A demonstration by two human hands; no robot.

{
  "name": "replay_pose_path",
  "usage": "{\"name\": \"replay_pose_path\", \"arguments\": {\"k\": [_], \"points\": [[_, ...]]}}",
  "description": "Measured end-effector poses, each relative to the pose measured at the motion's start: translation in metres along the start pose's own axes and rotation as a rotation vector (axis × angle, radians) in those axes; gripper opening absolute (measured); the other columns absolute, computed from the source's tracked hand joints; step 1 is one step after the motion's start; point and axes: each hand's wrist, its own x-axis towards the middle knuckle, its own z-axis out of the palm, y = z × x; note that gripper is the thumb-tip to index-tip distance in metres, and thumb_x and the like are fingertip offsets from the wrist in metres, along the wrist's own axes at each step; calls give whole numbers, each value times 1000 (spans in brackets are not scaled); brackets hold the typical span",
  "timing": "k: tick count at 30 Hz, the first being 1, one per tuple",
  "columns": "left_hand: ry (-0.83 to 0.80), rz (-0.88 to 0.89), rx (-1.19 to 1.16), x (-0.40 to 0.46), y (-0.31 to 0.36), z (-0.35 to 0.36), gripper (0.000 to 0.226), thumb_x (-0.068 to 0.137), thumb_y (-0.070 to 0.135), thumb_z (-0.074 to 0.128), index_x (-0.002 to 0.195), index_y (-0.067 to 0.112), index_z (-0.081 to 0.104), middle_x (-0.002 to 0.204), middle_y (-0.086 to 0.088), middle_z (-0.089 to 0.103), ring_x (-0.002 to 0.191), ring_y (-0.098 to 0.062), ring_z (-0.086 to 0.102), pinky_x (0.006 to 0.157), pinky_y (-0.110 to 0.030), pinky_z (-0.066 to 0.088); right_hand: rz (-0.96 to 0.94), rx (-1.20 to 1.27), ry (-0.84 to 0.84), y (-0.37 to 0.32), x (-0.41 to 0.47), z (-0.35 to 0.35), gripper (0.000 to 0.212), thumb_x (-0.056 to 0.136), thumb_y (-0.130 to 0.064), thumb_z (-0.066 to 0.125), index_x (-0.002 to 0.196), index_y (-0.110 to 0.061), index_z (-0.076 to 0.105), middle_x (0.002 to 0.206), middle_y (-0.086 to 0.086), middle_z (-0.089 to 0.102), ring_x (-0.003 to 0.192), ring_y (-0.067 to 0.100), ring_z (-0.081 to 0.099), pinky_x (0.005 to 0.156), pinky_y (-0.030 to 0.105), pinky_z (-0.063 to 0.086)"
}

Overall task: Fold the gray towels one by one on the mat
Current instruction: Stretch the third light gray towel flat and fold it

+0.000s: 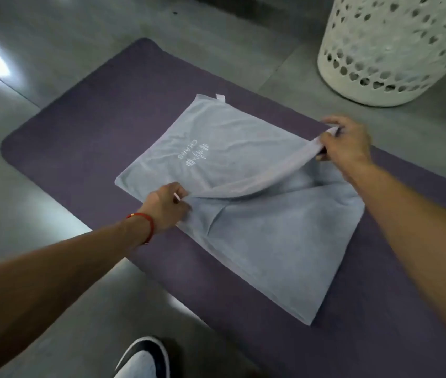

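Note:
A gray towel (265, 236) with white embroidered lettering lies spread on the purple mat (74, 137). Its far half is lifted along a fold edge that runs between my two hands. My left hand (166, 207), with a red string at the wrist, pinches the towel's left edge near the middle. My right hand (346, 145) pinches the right corner of the raised edge, held a little above the mat. The near half of the towel stays flat on the mat.
A white perforated laundry basket (396, 47) stands on the gray floor at the back right, just beyond the mat. My shoe (142, 358) shows at the bottom edge, on the floor beside the mat's near left border.

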Motion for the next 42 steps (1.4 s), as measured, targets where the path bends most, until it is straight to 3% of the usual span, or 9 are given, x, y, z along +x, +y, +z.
{"name": "replay_pose_path", "arguments": {"k": [7,9,13,17,21,25,31,35,42], "points": [[300,-140,-66,57,-70,-42,23,97,11,47,111,19,63,85,-7,66,76,-28,68,67,-26,54,-41,-105,-120,-40,94,137,20,62,-48,55,73,-51,71,94,-5,75,87,21,73,80,45,62],[353,-160,-71,72,-84,-47,23,96,10,48,111,16,64,89,-6,66,79,-30,68,76,-35,58,-50,-135,-213,-53,102,172,19,69,-45,58,82,-50,71,102,-6,75,94,20,72,85,45,60],[446,-182,-49,94,-106,-57,27,93,5,46,108,13,66,95,-4,67,82,-21,60,72,-28,47,-77,-191,-353,-71,113,233,43,77,-28,55,117,-35,69,117,-3,71,103,20,69,92,45,58],[479,-167,-58,101,-115,-59,27,91,2,45,107,10,65,91,-3,66,81,-23,62,75,-34,52,-154,-208,-373,-80,125,272,47,82,-23,49,125,-29,66,128,-1,66,117,22,63,100,45,53],[489,-233,-117,112,-123,-63,21,93,6,48,105,12,65,83,1,64,67,-8,58,58,-18,44,-160,-232,-445,-84,135,297,68,82,-19,51,148,-33,46,143,-5,57,128,16,56,109,38,46],[487,-228,-117,115,-125,-65,12,91,12,58,100,13,65,83,-2,67,69,-14,61,55,-15,43,-155,-229,-612,-68,127,292,99,80,-4,50,157,-47,3,159,-5,37,131,11,52,107,38,49],[472,-286,-173,111,-127,-66,7,88,19,66,94,15,67,86,-7,70,75,-28,68,68,-35,58,-517,-566,-529,-43,56,254,60,93,-14,48,152,-18,38,156,5,39,145,26,32,122,51,18],[433,-301,-151,106,-126,-70,11,91,23,65,97,13,66,83,-5,70,67,-23,67,58,-25,49,-492,-672,-439,-1,-51,230,52,92,-28,49,143,-20,48,154,6,39,147,26,28,119,62,12],[328,-212,26,96,-132,-65,11,87,19,63,98,14,63,95,-13,66,90,-34,60,81,-40,48,-425,-840,-236,67,-169,153,48,92,-34,51,139,-22,55,155,7,40,147,24,33,116,65,16]]}}
